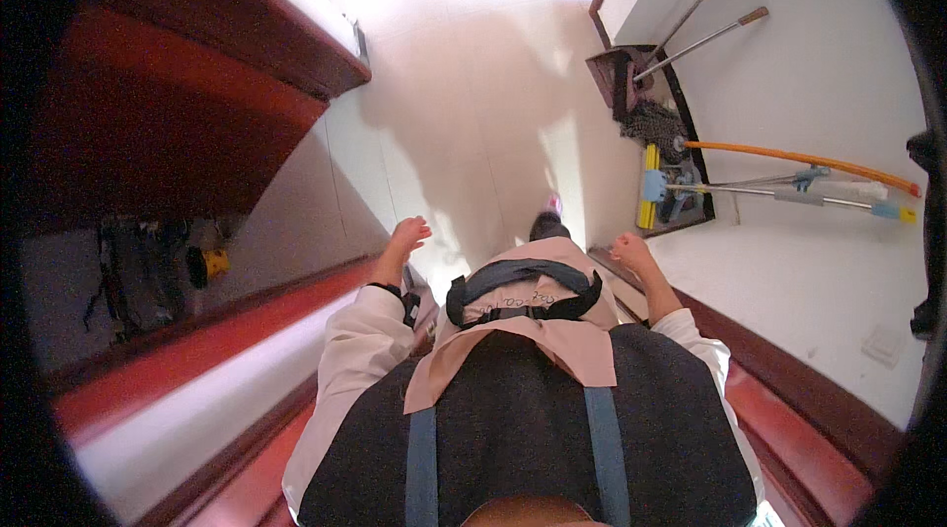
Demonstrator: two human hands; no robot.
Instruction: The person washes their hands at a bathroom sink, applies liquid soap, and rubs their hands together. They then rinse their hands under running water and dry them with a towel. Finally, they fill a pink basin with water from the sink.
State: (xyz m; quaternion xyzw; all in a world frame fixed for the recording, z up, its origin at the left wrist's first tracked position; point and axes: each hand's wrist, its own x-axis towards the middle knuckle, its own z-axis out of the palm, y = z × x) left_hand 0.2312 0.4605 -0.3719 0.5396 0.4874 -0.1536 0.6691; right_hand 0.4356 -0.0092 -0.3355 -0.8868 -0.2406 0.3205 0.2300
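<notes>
My left hand [411, 234] hangs in front of me over the tiled floor, fingers loosely bent and a little apart, holding nothing. Out to the other side is my right hand [629, 249], its fingers curled in and nothing visible in them. It is near the white wall and a dark red baseboard. I wear a pink apron [510, 283] with blue straps and a black buckled belt; the cloth bears writing. One shoe [549, 223] shows beyond the apron's hem, while the other foot is hidden.
Red steps [296, 316] run beside and behind me. At right, a long-handled dustpan [612, 79], a grey mop head [655, 129], a yellow-and-blue squeegee mop [651, 186] and an orange pole [799, 159] lean by the wall. A red staircase underside [177, 112] overhangs at left, with dark items and a yellow object [214, 263] beneath.
</notes>
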